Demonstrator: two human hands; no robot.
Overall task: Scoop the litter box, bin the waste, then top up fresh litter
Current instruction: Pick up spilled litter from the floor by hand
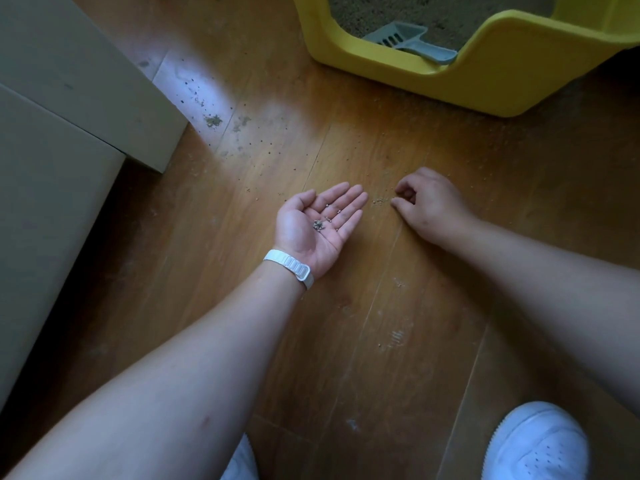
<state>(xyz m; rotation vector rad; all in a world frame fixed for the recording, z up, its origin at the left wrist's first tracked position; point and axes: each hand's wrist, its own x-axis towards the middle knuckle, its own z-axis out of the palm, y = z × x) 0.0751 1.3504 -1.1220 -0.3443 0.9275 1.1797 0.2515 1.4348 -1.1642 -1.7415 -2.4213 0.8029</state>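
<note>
A yellow litter box (485,81) stands on the wooden floor at the top right, filled with beige litter (433,12). A grey-blue slotted scoop (408,41) lies inside it near the front opening. My left hand (318,220) lies palm up on the floor, fingers flat, with a small heap of grey litter grains (320,225) resting in the palm. My right hand (426,202) is just to its right, knuckles up, fingers curled with the tips on the floor beside a little cluster of spilled grains (379,201).
Scattered litter grains and dust (214,121) dot the floor to the upper left. A pale cabinet or box (69,98) fills the left side. My white shoes (536,445) are at the bottom edge. A white band (291,268) circles my left wrist.
</note>
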